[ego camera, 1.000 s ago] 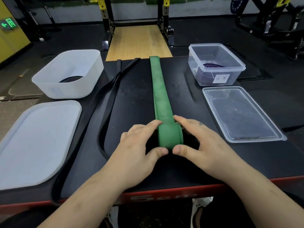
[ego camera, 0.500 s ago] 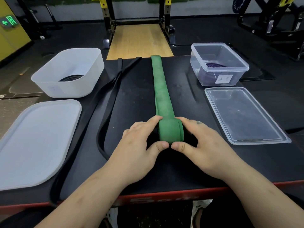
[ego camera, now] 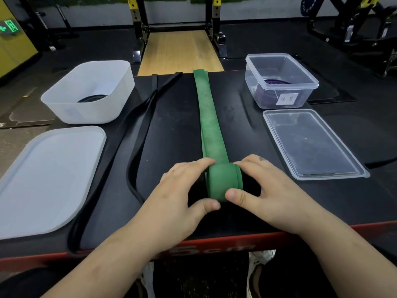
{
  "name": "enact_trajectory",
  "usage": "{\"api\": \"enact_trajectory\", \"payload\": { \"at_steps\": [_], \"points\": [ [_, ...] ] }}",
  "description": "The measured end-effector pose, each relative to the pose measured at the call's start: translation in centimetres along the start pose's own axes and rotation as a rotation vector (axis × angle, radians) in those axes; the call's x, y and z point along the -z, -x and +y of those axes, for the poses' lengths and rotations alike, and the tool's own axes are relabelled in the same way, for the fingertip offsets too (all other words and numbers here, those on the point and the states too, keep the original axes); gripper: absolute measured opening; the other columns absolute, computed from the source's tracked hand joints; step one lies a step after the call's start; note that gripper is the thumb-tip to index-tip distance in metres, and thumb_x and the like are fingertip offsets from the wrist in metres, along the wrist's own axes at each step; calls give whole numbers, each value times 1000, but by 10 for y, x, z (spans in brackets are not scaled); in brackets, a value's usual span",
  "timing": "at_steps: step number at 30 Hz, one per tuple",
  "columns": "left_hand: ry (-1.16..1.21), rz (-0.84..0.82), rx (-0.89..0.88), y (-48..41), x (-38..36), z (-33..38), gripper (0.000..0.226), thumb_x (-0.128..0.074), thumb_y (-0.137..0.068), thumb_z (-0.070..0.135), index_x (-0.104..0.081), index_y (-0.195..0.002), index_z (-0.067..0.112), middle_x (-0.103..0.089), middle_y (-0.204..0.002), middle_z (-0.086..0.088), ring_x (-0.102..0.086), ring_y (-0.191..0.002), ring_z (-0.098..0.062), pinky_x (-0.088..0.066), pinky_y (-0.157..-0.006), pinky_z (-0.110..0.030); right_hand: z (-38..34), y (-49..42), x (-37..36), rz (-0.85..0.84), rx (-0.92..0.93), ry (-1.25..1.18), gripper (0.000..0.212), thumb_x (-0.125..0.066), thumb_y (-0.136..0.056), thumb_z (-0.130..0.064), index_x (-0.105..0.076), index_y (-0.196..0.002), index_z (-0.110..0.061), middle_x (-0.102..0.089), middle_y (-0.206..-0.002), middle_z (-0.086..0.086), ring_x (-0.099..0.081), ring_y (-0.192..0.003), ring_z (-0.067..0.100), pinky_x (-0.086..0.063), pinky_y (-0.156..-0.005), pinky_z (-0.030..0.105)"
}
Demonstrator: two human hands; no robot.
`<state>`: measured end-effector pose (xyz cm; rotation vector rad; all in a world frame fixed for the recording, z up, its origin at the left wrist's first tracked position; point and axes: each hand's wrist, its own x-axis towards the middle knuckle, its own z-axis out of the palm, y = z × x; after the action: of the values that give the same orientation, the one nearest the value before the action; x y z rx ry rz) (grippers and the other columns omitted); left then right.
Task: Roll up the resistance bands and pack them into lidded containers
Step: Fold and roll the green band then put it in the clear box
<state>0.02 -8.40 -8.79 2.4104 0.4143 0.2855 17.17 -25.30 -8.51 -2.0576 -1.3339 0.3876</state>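
Both forearms reach in from the near edge of the black table (ego camera: 176, 130). My left hand (ego camera: 182, 190) and right hand (ego camera: 264, 190) cup the rolled end of the green band (ego camera: 209, 125) from either side, with index fingers over the top and thumbs at the near face. The rest of the band lies flat, running to the table's far edge. Compared with a second ago, the grip is the same. The roll looks slightly fatter, and the right thumb sits higher on it than the left.

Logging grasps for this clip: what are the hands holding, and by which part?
The green resistance band, by its rolled-up near end: the left hand and right hand pinch it from either side, thumbs in front, fingers over the back.
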Motion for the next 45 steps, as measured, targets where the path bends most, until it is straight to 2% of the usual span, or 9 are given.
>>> {"api": "enact_trajectory", "payload": {
  "at_steps": [6,10,15,23,28,31,36,42,45],
  "points": [
    [-14,14,22,-9,-3,-5,70,-51,-88,68,-20,-149,58,-41,-142,23,-36,-138,-9,-36,-115,-38,4,-3,0,67,5,-88,61,-62,-80,-65,-50,-138,-48,-53,-130,-33,-51,-126,-3,-43,-104,24],
    [31,15,51,-11,-6,-2,77,-59,-87,61,-15,-151,60,-40,-145,22,-34,-142,-5,-32,-116,-32,6,-10,-3,101,-32,-67,67,-50,-83,-70,-49,-145,-45,-53,-128,-35,-49,-125,-8,-41,-106,19],
    [-10,25,74,-21,-6,-4,70,-49,-90,65,-16,-151,58,-44,-143,18,-36,-139,-13,-32,-114,-36,6,-10,-4,46,-33,-57,74,-66,-86,-61,-35,-153,-48,-49,-139,-30,-45,-131,-7,-39,-109,22],
    [30,20,86,-28,-2,-2,72,-61,-93,51,-15,-147,64,-40,-146,21,-36,-140,-12,-33,-116,-39,9,-18,-7,24,-60,-43,87,-61,-84,-67,-21,-158,-49,-42,-147,-28,-39,-137,-9,-36,-113,23],
    [23,29,95,-29,-4,-1,69,-57,-94,54,-16,-149,59,-43,-142,19,-37,-137,-14,-35,-114,-39,7,-19,-7,63,-39,-21,74,-68,-90,-52,-33,-155,-46,-52,-140,-26,-46,-129,-6,-41,-110,24],
    [3,15,73,-22,-1,2,68,-52,-92,61,-19,-151,56,-43,-140,21,-37,-135,-11,-34,-109,-32,5,-11,-3,76,-13,-40,69,-65,-85,-62,-42,-149,-46,-55,-131,-32,-49,-123,-12,-40,-102,14],
    [2,-42,24,3,-5,6,72,-39,-84,79,-20,-150,57,-41,-141,27,-34,-136,-6,-31,-110,-28,2,12,1,18,24,-82,63,-64,-80,-70,-52,-138,-50,-61,-128,-31,-55,-125,-4,-44,-103,22],
    [23,-20,-1,7,-1,6,83,-64,-83,69,-12,-148,63,-28,-154,32,-26,-146,1,-30,-118,-30,-2,6,0,29,9,-103,47,-60,-82,-70,-50,-127,-62,-60,-124,-32,-55,-123,-5,-46,-103,26],
    [-22,4,16,3,-2,6,76,-66,-86,58,-19,-145,62,-32,-148,32,-29,-141,-1,-29,-113,-27,0,6,-1,40,16,-127,62,-63,-79,-70,-43,-136,-57,-55,-130,-31,-53,-126,-4,-46,-102,27]
  ]
}}
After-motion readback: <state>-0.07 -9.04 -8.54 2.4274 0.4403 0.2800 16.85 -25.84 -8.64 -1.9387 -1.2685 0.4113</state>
